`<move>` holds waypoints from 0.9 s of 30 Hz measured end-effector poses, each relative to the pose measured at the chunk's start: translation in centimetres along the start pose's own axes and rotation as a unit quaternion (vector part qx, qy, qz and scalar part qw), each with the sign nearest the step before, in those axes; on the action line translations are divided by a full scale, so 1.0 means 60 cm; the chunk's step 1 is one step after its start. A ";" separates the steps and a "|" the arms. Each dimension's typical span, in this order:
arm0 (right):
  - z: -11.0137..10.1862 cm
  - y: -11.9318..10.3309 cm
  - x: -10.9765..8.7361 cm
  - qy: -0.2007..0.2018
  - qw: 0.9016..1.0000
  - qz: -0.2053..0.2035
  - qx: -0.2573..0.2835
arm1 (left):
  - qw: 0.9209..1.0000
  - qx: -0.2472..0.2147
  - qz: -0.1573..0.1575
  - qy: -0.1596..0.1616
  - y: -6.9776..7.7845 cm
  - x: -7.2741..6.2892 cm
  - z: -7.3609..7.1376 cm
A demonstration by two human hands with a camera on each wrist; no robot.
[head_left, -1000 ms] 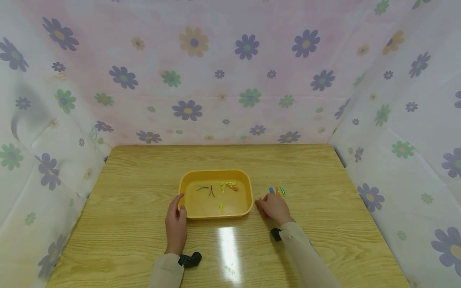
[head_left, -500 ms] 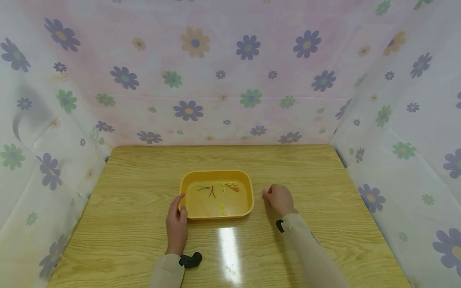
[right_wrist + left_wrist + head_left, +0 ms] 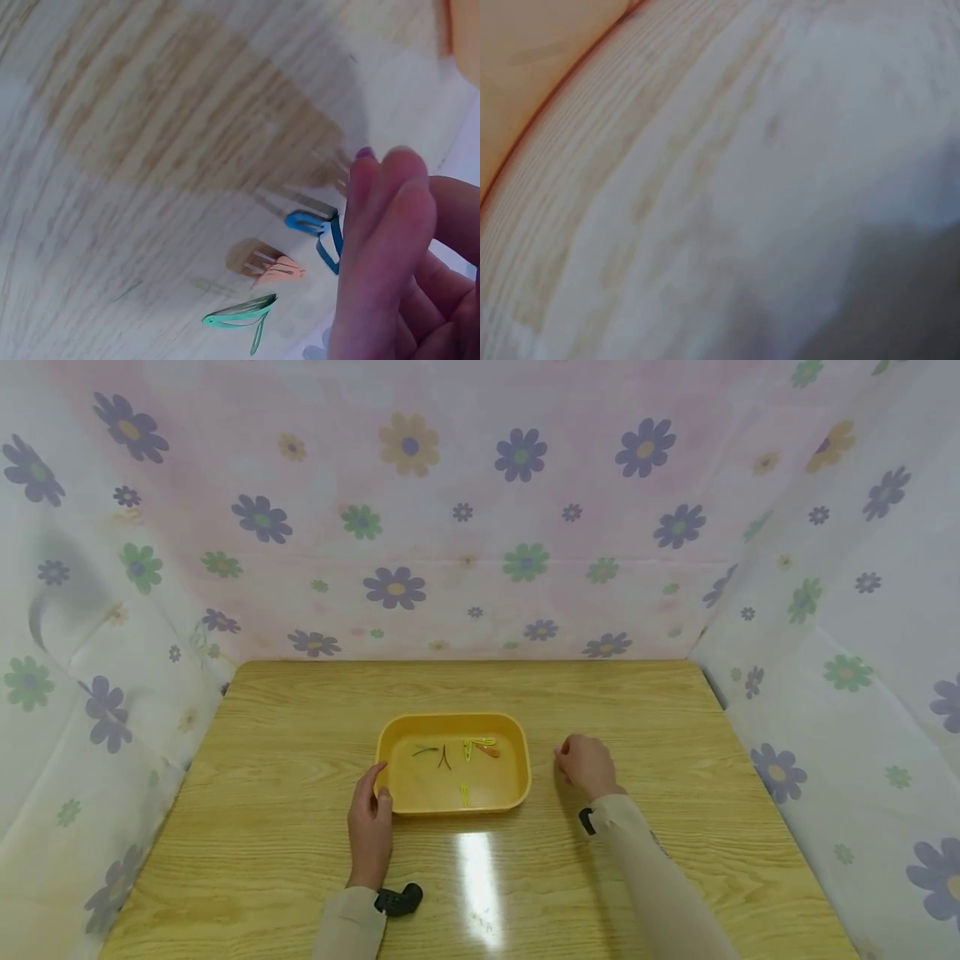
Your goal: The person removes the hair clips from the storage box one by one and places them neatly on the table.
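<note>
My left hand [image 3: 370,831] holds the near left corner of a yellow plastic tray [image 3: 427,808], fingertips and thumb at its rim. Right of the tray, my right hand [image 3: 588,767] hovers low over the table. Its thumb and fingers pinch a small pinkish-purple hair clip [image 3: 365,152], of which only a tip shows. In the right wrist view, a blue hair clip [image 3: 306,222], a peach hair clip [image 3: 279,271] and a green hair clip [image 3: 240,315] lie close to that hand; the head view hides them behind it.
Inside the tray lie several hair clips: yellow clips [image 3: 464,795], an orange clip [image 3: 488,751], a dark red clip [image 3: 445,757] and a green clip [image 3: 425,750]. Flower-print cloth [image 3: 480,560] walls the wooden table [image 3: 300,710] at the back and sides.
My right hand has moved right and slightly farther away, covering the loose clips in the head view. A pinkish tip now shows at its fingertips. The left hand stays on the tray.
</note>
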State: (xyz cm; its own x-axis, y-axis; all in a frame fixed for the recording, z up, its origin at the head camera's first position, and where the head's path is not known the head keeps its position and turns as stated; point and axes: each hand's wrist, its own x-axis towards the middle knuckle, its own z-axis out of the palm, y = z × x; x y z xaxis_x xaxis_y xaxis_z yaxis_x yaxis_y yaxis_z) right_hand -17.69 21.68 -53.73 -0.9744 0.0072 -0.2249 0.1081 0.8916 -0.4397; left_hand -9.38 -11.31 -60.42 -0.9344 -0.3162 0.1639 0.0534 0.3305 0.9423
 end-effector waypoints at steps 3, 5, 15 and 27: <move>0.002 -0.003 0.001 -0.001 1.000 -0.003 -0.015 | 1.000 -0.003 0.000 -0.001 0.001 0.000 0.000; 0.003 -0.005 0.002 0.002 1.000 -0.007 -0.028 | 1.000 -0.003 0.001 0.000 0.002 0.001 0.000; 0.012 -0.003 0.006 0.026 0.997 -0.014 -0.068 | 1.000 0.002 0.013 0.002 -0.001 0.002 0.001; 0.014 -0.003 0.006 0.032 0.996 -0.009 -0.077 | 1.000 0.001 0.007 0.000 -0.005 0.001 0.002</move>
State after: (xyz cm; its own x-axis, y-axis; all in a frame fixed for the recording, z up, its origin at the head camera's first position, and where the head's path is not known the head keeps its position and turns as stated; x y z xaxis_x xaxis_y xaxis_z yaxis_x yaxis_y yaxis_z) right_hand -17.91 21.11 -54.48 -0.9870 0.0156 -0.1599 0.0641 0.9509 -0.3028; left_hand -9.48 -11.32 -60.71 -0.9335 -0.3122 0.1765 0.0650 0.3369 0.9393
